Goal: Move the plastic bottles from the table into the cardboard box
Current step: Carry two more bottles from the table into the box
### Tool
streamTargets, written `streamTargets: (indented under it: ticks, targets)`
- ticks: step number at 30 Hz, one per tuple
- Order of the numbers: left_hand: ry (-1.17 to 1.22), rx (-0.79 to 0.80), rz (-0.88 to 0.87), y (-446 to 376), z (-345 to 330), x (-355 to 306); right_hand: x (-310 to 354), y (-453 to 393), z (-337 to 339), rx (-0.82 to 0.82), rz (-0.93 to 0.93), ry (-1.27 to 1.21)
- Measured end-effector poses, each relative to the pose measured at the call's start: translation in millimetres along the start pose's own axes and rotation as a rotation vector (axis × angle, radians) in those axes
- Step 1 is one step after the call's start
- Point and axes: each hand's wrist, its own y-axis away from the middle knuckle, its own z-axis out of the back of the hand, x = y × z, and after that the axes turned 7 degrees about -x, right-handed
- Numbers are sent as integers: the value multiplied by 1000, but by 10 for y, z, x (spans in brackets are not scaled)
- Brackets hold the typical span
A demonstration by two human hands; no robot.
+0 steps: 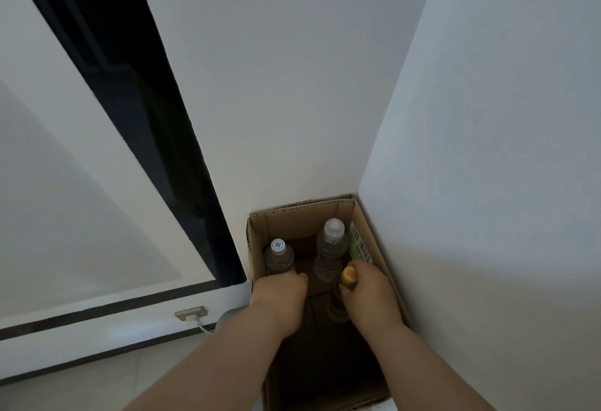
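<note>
An open cardboard box (364, 215) stands on the floor in a wall corner. Inside, a clear bottle with a white printed cap (279, 256) stands at the far left, and a taller clear bottle with a white cap (331, 248) stands at the far right. My right hand (369, 293) is inside the box, closed around a dark bottle with a yellow cap (349, 275). My left hand (281, 295) reaches down into the box just in front of the left bottle, fingers curled; what it holds, if anything, is hidden.
White walls (292, 85) close the box in at the back and right. A white door with a dark gap (130, 85) is to the left. A wall socket with a plugged white cable (192, 314) sits low on the left.
</note>
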Motion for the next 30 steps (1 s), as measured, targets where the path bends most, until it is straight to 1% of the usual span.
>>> streamTargets:
  ticks: [4,6,8,9,12,15,19,21,26,30]
  targets:
    - [-70,-27,-22,57,44,8,27,28,27,16,0,-8]
    - [-27,-54,-23,91,79,38,44,43,65,10,15,-21]
    - [68,-92,-28,135,122,86,73,62,119,14,47,-33]
    - [162,-113,-21,155,133,116,89,69,145,15,66,-43]
    - [541,-195,48,242,164,212,157,107,240,1,92,-75]
    - [827,-293,129,359,221,281,228,172,348,-43,129,-90]
    - [1113,-425,238,562,390,374,370,284,533,-139,223,-136]
    - [1231,-480,253,717,517,412,475,366,669,-176,261,-189]
    - [1356,-653,174,1333,899,462,806,723,1002,-176,227,-524]
    - [1348,-783,13,2127,1212,556,1205,1360,1324,-165,350,-751]
